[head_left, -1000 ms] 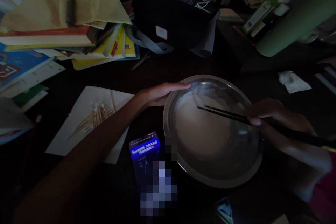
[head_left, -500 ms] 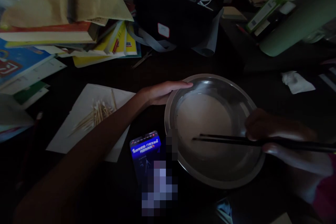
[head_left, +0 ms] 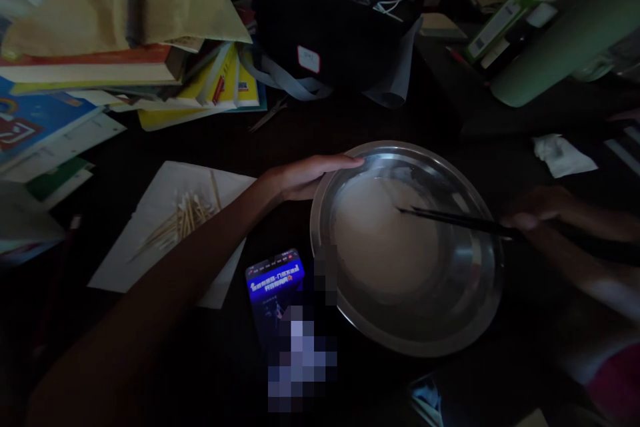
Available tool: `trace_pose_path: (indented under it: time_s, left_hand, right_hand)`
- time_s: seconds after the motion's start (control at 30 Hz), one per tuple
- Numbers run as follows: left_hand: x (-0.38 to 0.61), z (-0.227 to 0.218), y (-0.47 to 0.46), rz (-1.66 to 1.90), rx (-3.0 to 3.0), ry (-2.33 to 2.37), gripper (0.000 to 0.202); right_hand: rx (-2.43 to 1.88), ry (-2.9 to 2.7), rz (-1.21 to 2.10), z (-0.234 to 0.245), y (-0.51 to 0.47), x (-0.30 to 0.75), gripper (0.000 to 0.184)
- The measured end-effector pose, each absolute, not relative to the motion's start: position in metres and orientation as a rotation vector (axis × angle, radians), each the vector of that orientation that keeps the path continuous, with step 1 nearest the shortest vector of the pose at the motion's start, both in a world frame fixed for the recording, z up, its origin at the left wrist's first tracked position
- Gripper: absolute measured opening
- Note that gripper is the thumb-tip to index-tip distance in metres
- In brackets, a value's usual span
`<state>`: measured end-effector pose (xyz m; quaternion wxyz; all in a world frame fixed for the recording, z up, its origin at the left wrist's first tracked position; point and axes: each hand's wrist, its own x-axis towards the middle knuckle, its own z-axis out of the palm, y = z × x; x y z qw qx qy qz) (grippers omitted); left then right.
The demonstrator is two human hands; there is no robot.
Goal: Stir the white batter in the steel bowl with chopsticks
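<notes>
A round metal basin (head_left: 470, 307) stands on the dark table with a pale, milky liquid (head_left: 380, 240) in its bottom. My left hand (head_left: 313, 173) grips the basin's far left rim, thumb on top and fingers hidden beneath. To the right, my right hand (head_left: 545, 210) is closed around a pair of dark chopsticks (head_left: 460, 219). Their tips point left over the liquid; whether they dip into it I cannot tell. The hand itself is beyond the basin's right rim and blurred.
Cotton swabs (head_left: 187, 217) lie on a white paper sheet (head_left: 160, 183) under my left forearm. A lit phone (head_left: 273, 280) is left of the basin. Books (head_left: 95, 67) pile up at the back left, with scissors (head_left: 270, 113) beside them. A crumpled tissue (head_left: 563, 155) and a green cylinder (head_left: 560, 47) are at the right.
My right hand has moved up and to the right, away from the basin's rim. The chopstick tips have shifted toward the basin's far side. My left hand stays on the rim.
</notes>
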<state>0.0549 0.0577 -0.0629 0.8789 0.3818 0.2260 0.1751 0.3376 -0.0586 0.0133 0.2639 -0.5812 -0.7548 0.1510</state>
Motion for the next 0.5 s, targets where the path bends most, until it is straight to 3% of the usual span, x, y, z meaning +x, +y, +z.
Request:
trace_pose_path:
  time_s: [0.23,0.5]
  left_hand:
    - [0.054,-0.064,0.058,0.379,0.820,0.506,0.037]
    - [0.054,-0.062,0.057,0.390,0.817,0.495,0.037]
  right_hand:
    - [-1.347,-2.341,0.733,0.010,-0.056,0.342,0.008]
    - [-1.574,-2.211,0.446,0.008,-0.047,0.330,0.020]
